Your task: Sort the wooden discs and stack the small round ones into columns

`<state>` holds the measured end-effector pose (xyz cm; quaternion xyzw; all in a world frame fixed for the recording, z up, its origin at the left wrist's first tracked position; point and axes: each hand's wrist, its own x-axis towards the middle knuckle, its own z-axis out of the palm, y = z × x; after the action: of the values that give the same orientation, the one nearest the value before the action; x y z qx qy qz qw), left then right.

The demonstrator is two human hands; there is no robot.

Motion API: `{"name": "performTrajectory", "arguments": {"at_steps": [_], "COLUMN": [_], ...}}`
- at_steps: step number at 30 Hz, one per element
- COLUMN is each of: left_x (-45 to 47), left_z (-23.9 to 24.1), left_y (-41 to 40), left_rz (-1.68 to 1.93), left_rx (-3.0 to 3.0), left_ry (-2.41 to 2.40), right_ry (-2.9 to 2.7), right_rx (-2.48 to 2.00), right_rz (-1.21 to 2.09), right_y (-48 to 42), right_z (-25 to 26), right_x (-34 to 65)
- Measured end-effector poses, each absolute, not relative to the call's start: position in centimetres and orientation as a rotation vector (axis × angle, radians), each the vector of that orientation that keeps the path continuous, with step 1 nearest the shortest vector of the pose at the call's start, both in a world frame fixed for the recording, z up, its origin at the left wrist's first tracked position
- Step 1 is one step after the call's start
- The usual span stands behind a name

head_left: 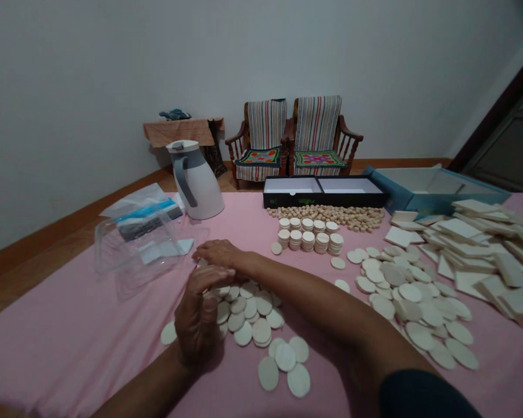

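A spread of small white wooden discs (255, 319) lies on the pink tablecloth (70, 337) in front of me. My left hand (198, 316) rests on the left edge of this pile, fingers curved down over the discs. My right hand (218, 252) reaches across to the far side of the same pile, fingers together and pressed flat on the cloth. Whether either hand holds a disc is hidden.
Several short stacks of discs (308, 237) stand beyond, with wooden beads (331, 215) and a black box (325, 191) behind. More loose discs (412, 302) and square tiles (483, 249) lie right. A white jug (196, 180) and clear plastic container (135, 244) sit left. A blue box (431, 188) is far right.
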<state>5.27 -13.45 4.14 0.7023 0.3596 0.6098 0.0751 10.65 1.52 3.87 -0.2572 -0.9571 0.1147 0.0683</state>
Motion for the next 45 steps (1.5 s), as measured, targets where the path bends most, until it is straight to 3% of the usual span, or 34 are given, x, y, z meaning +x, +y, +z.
{"name": "performTrajectory", "arguments": {"at_steps": [13, 24, 28, 34, 41, 45], "left_x": [5.8, 4.9, 3.4, 1.5, 1.6, 1.4], "left_z": [4.6, 4.3, 4.0, 3.9, 3.7, 3.5], "left_y": [-12.7, -11.3, -9.4, -7.7, -7.7, -7.5], "left_rz": [1.879, 1.521, 1.577, 1.759, 1.406, 0.999], "left_rx": [2.059, 2.030, 1.961, 1.935, 1.975, 2.127], "left_ry": [1.231, 1.601, 1.723, 1.829, 1.838, 1.936], "right_ry": [-2.890, -2.943, -2.897, -2.742, -2.846, -2.844], "right_rx": [-0.886, -1.225, -1.314, -0.967, -0.782, -0.773], "right_rz": [0.052, -0.051, -0.031, 0.245, 0.327, 0.227], "right_y": [-2.2, -6.2, -6.7, -5.3, -4.0, -4.4], "right_z": [5.3, 7.4, 8.7, 7.5, 5.7, 5.7], "right_x": [15.5, 24.9, 25.7, 21.7, 16.4, 16.5]}}
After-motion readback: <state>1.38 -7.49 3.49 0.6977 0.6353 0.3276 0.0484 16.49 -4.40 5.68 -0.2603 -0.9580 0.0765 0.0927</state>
